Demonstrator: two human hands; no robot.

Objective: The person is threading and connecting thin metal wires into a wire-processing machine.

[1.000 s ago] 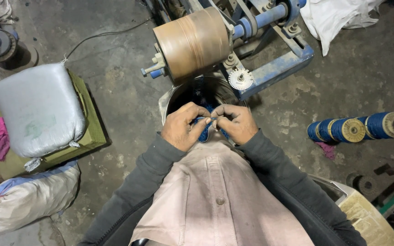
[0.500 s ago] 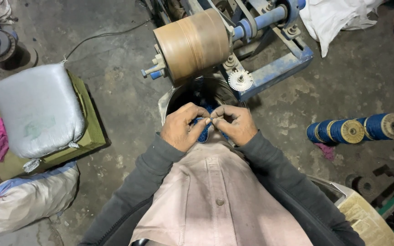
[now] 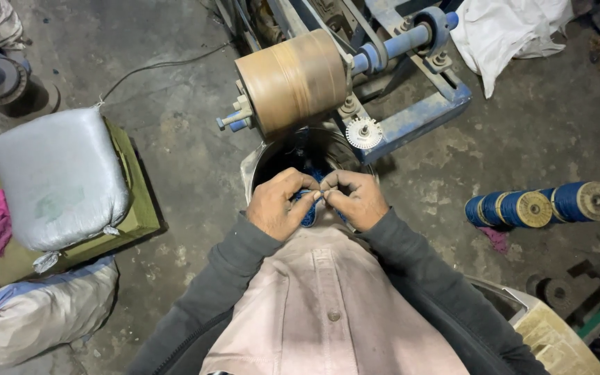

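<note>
The person sits over a dark tub point(image 3: 262, 173), and everything is best placed from it. Both hands meet just above its near rim, close to the chest, where fine work is easiest to see and steady. The left hand point(image 3: 279, 205) and right hand point(image 3: 355, 201) face each other with fingertips touching, thumbs and forefingers pinched together on a blue thread point(image 3: 308, 208) that runs between them and drops down into the tub. Held that low, the loose thread falls straight into the tub rather than onto the dusty floor. Whether the fingers grip one strand or two ends I cannot tell; the spot is too small.

Just beyond the tub's far rim stands a brown drum point(image 3: 293, 83) on a blue frame point(image 3: 418, 118), its axle pointing across the person's view, near enough to reach without rising. A small white gear point(image 3: 364, 132) sits at the frame's edge beside the tub. To the right of the tub, well apart, wound blue spools point(image 3: 543, 205) lie on their sides on the floor. To its left, a white sack point(image 3: 57, 180) rests on a green box point(image 3: 137, 208).
</note>
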